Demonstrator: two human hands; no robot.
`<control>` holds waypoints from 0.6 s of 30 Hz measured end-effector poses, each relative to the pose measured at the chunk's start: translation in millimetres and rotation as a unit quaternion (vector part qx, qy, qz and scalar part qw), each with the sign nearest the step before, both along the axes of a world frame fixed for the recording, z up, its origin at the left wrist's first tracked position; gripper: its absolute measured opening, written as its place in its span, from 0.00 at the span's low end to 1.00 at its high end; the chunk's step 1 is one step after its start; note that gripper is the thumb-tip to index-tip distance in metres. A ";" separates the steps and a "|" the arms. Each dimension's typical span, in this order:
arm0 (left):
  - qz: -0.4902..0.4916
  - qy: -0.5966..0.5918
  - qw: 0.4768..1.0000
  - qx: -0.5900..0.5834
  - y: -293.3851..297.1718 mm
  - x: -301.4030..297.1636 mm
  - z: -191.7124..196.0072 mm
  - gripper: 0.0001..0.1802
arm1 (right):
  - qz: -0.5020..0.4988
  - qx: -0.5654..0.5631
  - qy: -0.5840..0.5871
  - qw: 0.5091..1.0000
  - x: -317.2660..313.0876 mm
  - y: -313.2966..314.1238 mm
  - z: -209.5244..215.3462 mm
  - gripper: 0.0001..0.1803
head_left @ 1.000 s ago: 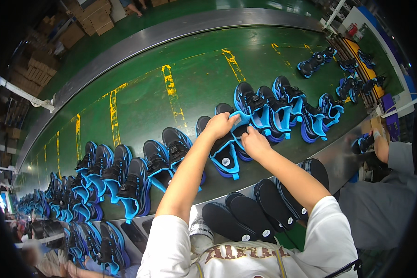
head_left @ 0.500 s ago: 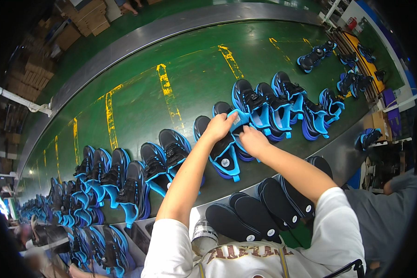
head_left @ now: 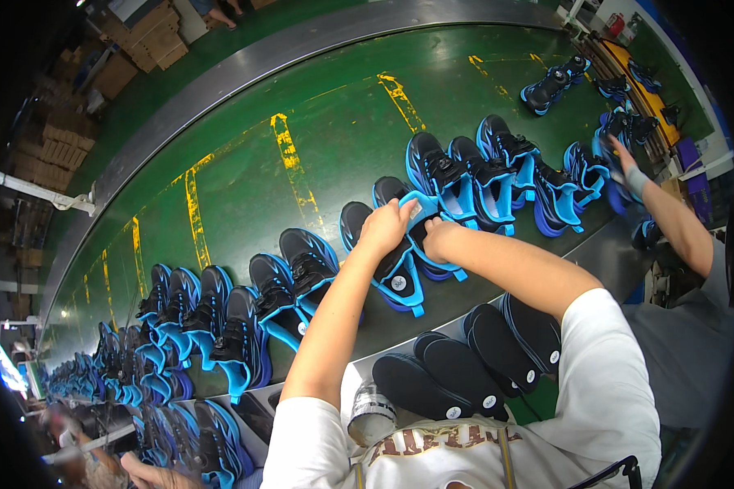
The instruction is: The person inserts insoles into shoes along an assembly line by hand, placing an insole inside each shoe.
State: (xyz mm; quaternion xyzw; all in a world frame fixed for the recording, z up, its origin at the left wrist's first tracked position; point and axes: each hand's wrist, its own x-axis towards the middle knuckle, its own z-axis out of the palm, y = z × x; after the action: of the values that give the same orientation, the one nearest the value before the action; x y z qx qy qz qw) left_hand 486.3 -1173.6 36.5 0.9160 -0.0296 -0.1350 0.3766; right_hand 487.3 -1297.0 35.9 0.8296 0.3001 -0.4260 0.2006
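Green conveyor belt [head_left: 318, 163] with worn yellow markings curves across the view from lower left to upper right, edged on its far side by a grey metal rim [head_left: 245, 61]; beyond that rim sit stacked cardboard boxes [head_left: 143, 37]. Black and blue shoes [head_left: 245, 314] stand along the near side of the belt in close pairs, toes pointing away from the person, which keeps their open tops within reach. One shoe [head_left: 412, 244] sits on the belt near its middle, between a pair on its left and a tight group [head_left: 497, 175] on its right. Both of the person's hands are on this shoe. The left hand [head_left: 386, 226] wraps over its top, fingers curled and closed on the blue tongue, seemingly pulling the opening wide. The right hand [head_left: 438, 239] is just beside it, its fingers out of sight at the shoe's opening, so I cannot tell whether they are clamped on anything. Nearer than the belt, by the person's chest, several dark insoles [head_left: 473, 367] lie overlapped in a fan, handy for the right arm. At the belt's far right, a co-worker's hand [head_left: 624, 159] reaches toward other shoes.
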 end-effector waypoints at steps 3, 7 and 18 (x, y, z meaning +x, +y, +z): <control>0.002 0.013 1.000 -0.012 0.8 0.6 1.7 0.29 | -0.014 0.044 -0.012 0.999 1.1 4.0 7.6 0.21; 0.019 0.018 1.000 -0.007 -1.9 1.8 -0.7 0.27 | 0.154 0.059 -0.054 0.985 5.8 5.7 12.0 0.20; -0.130 -0.264 0.933 0.206 -5.8 3.6 11.4 0.22 | -0.026 0.078 0.149 0.985 -14.8 -14.0 48.1 0.33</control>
State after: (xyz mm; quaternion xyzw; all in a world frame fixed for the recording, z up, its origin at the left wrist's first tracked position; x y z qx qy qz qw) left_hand 490.0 -1179.4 47.9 0.9642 -0.2185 0.0603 0.1375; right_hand 472.5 -1311.0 84.1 0.7773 0.3375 -0.5252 0.0775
